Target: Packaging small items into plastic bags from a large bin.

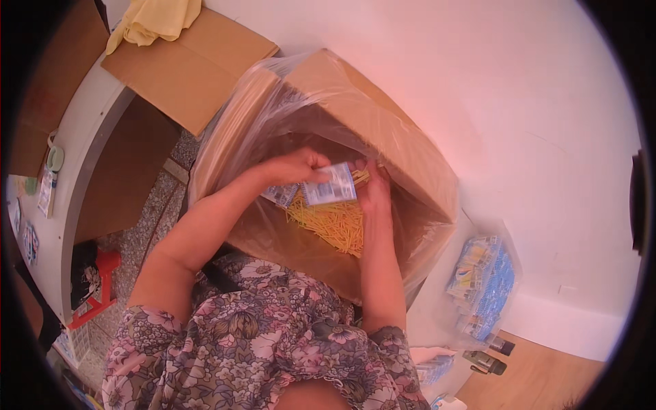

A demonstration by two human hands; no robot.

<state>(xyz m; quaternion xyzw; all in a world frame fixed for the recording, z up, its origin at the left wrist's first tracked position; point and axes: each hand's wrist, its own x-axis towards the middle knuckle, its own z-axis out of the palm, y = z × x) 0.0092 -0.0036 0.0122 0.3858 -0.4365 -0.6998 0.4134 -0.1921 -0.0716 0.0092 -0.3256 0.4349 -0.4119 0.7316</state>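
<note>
Both my hands are inside a large cardboard box (424,164) lined with clear plastic film. My left hand (295,168) pinches a small flat blue-and-white packet (331,186) by its upper left side. My right hand (375,188) is closed around a small bunch of thin yellow sticks (361,177), right beside the packet's right edge. Whether the sticks are partly inside the packet, I cannot tell. Below lies a loose pile of the same yellow sticks (335,225). Another blue-and-white packet (281,195) rests left of the pile, partly behind the held one.
To the right, a clear bag of blue packets (482,280) leans by the white wall, with a dark bottle-like object (485,362) below it. A curved white table (89,150) stands left, under a cardboard sheet (195,65) and yellow cloth (156,20). A red frame (102,283) stands on the floor.
</note>
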